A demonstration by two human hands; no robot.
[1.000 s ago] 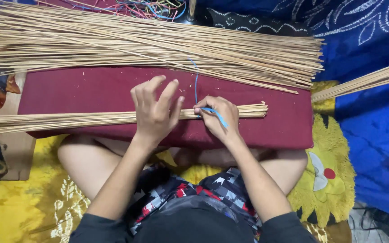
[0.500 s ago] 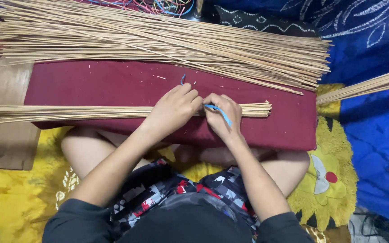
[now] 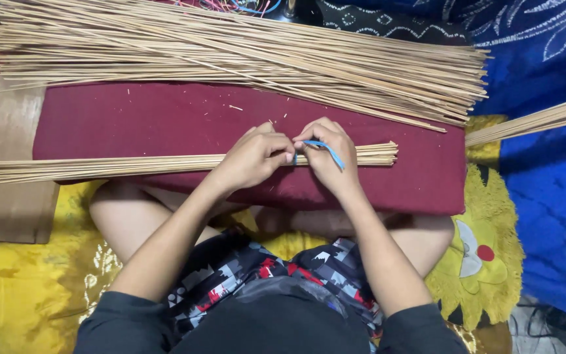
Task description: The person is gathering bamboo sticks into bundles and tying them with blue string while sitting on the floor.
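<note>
A thin bundle of pale sticks (image 3: 165, 165) lies left to right along the near edge of a maroon cushion (image 3: 165, 121) resting over the person's crossed legs. Its left end runs out of view; its right end stops short of the cushion's right edge. Both hands meet over the bundle, right of its middle. The left hand (image 3: 251, 159) is curled with fingertips pressed together on the sticks, and the right hand (image 3: 327, 154) pinches a blue band (image 3: 330, 152) that loops over its knuckles. Where the band passes around the sticks is hidden between the fingers.

Far across the cushion lies one large loose heap of sticks (image 3: 244, 59), too many to count, fanned and cut off at the left. A third group of sticks (image 3: 538, 119) enters from the right edge over a blue patterned cloth (image 3: 545, 177). A tangle of coloured bands (image 3: 244, 6) shows at the far edge, mostly cut off. A yellow cloth (image 3: 21, 288) lies near, left.
</note>
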